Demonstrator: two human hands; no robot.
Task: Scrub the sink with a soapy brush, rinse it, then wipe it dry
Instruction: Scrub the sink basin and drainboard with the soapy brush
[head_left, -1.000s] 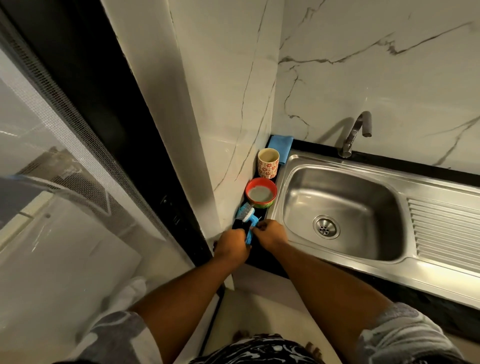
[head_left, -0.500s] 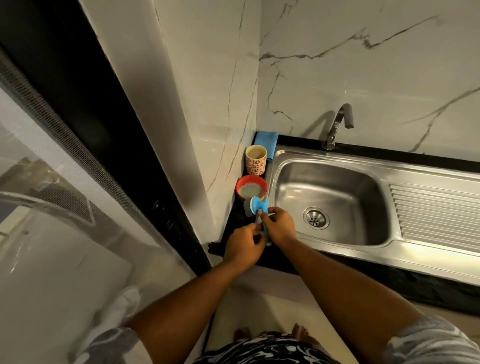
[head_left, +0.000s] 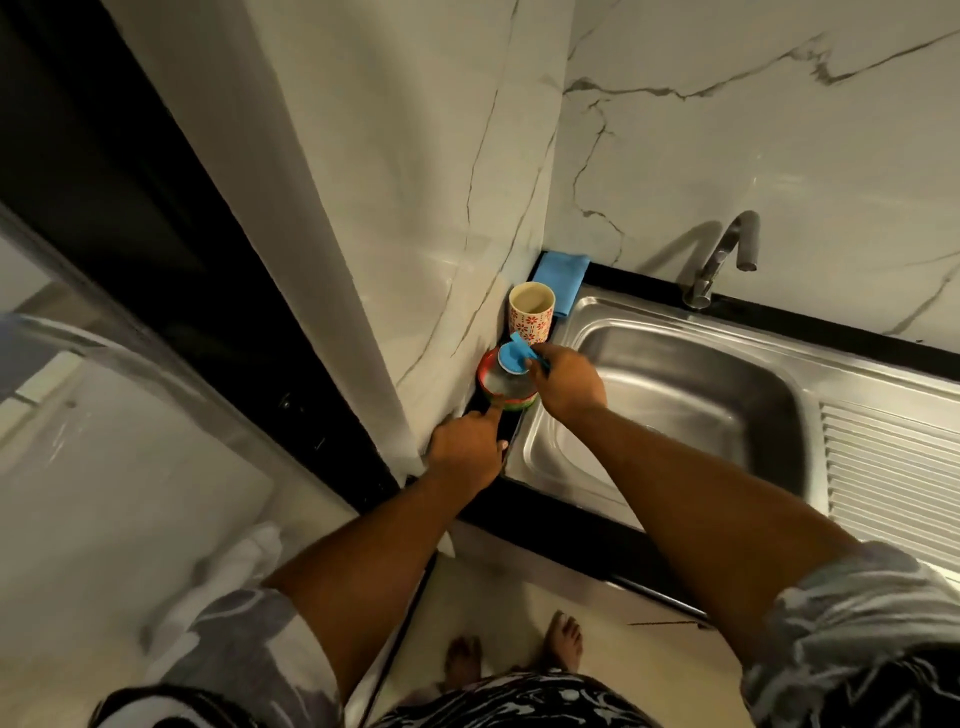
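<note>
**Head view.** By my reading, the task stood at its very beginning. In the middle of the frame the right hand (head_left: 569, 384) gripped the blue brush (head_left: 513, 358) by its handle. The brush's round head was tipped down into the red-rimmed bowl (head_left: 481, 375), which sat on the dark desk (head_left: 566, 512) just left of the sink (head_left: 675, 384). The bowl seemed to hold a pale liquid, probably the soapy water, though I could not be sure.

The left hand (head_left: 465, 449), lower and further left, held nothing. Its index finger reached out to the bowl's near rim, apparently steadying it, and the other fingers were folded under.

The steel basin, centre right, showed no suds, so scrubbing had likely not begun. Rinsing and wiping were both left to do. No water ran from the tap (head_left: 719, 257) at upper right. The blue cloth (head_left: 562, 275) lay folded and untouched in the corner behind the flowered cup (head_left: 531, 312), and was likely meant for the drying.

No writing could be read anywhere. The cup bore only a pattern of red flowers, and the brush, bowl, tap and sink showed no brand or label.
</note>
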